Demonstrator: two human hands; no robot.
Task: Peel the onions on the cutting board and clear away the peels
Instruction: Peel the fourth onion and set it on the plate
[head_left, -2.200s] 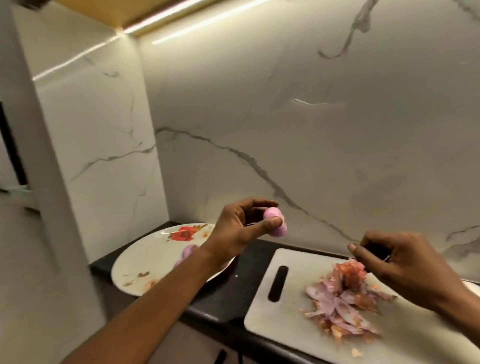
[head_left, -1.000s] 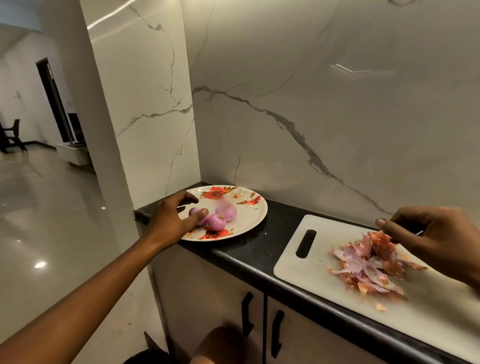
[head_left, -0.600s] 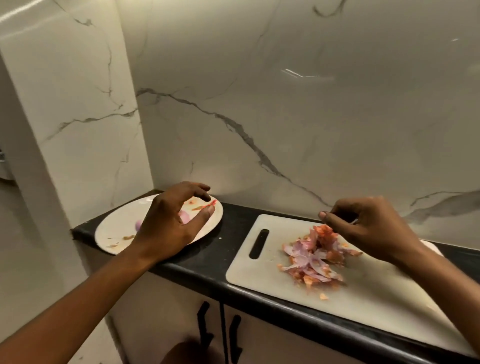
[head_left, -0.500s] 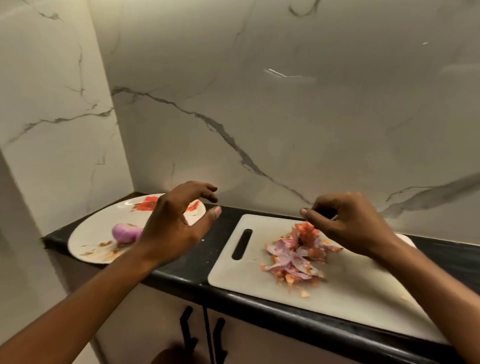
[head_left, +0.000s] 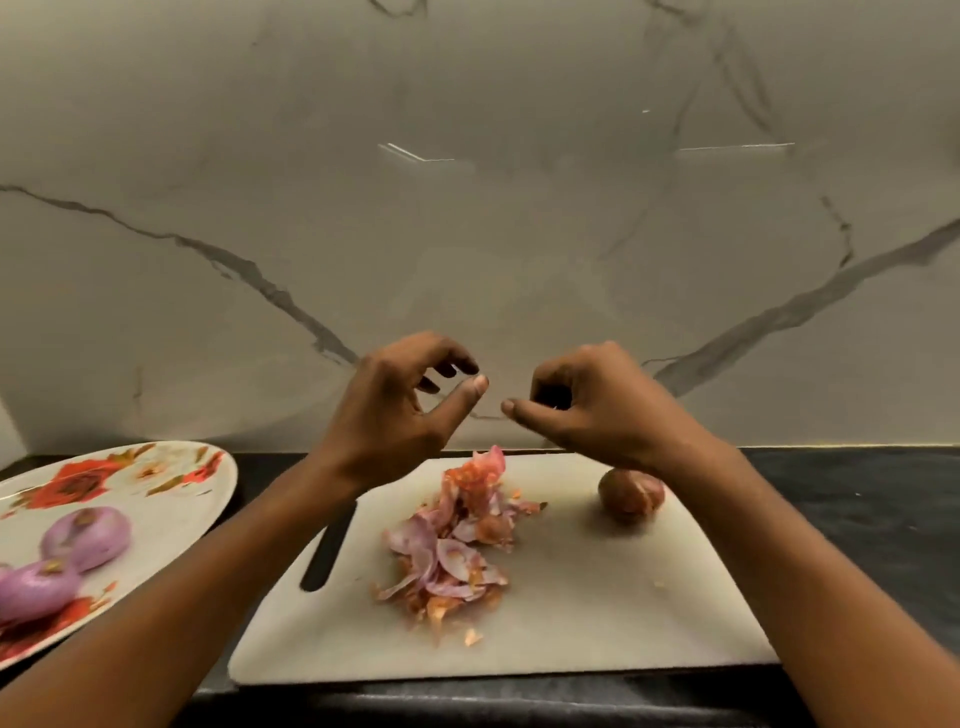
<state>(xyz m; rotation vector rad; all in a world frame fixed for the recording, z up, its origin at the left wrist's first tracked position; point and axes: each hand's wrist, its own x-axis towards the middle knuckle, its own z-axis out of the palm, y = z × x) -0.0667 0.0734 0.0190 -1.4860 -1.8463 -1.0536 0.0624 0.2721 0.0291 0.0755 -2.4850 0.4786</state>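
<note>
One unpeeled onion (head_left: 630, 493), brown-red and glossy with its dry skin on, sits on the far right part of the white cutting board (head_left: 597, 613), just under the wrist of the right hand (head_left: 592, 410) and partly hidden by it. At the centre of the board lies a loose heap of peels (head_left: 452, 545): thin purple and pink curls mixed with papery orange-brown scraps, and a few crumbs scattered toward the near edge. The board has a dark slot handle (head_left: 328, 551) at its left end, partly covered by the left forearm. At the lower left of the frame a white plate (head_left: 171, 514) printed with red flowers holds two peeled onions (head_left: 85, 538) (head_left: 36, 590), smooth and pale purple, lying close together near its left side. Both hands hover above the far edge of the board, near each other but not touching. The left hand (head_left: 400, 410) has loosely curled fingers and an outstretched thumb, and holds nothing. The fingers of the right hand are curled tight round a small dark object (head_left: 551, 399) that is too hidden to identify. Board and plate rest on a dark surface (head_left: 857, 519) against a grey-veined marble wall (head_left: 467, 208).
</note>
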